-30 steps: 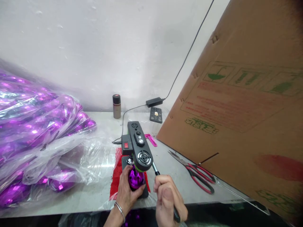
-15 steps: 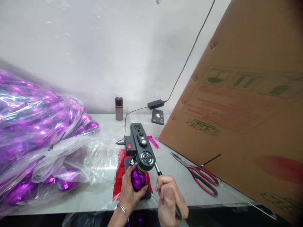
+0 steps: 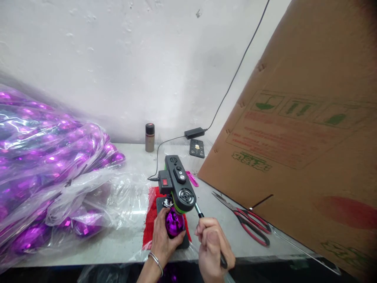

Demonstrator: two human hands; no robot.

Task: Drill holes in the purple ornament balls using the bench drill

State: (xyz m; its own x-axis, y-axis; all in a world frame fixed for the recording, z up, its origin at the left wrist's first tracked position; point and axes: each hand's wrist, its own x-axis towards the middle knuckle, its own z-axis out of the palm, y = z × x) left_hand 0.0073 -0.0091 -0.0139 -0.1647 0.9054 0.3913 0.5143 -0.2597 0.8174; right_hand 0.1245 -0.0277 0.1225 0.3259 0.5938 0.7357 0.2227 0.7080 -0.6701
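- Below the rounded near end of the black, green-edged machine head [image 3: 180, 182], I find the glossy purple round ball [image 3: 174, 224], over a black flat base plate [image 3: 185, 243]; whether head and ball touch, I cannot tell.
- Chief concern, in my judgement: the ball's slick curve could turn if the grip slackens, leaving it off-centre; excess pressure could dent it.
- Left hand [image 3: 163, 232]: curved about the ball, fingers and thumb parted only by its width. The fingertips sit close to the head, so an early lever stroke might pinch them.
- Right hand [image 3: 214, 247]: closed in a fist round the black grip of a silver-and-black rod lever [image 3: 198, 209]. An uneven pull could twist the whole machine.
- Under the plate I note a red cloth [image 3: 149, 226]; should it creep on the pale tabletop [image 3: 129, 253], the base would shift too.
- To the left, a clear plastic bag of purple balls [image 3: 59, 137] spreads loose film near the cloth; it could snag.
- To the right, red-and-black-handled scissors [image 3: 250, 226] lie beside a brown cardboard carton [image 3: 282, 129]; a wide swing of the right arm might strike them.
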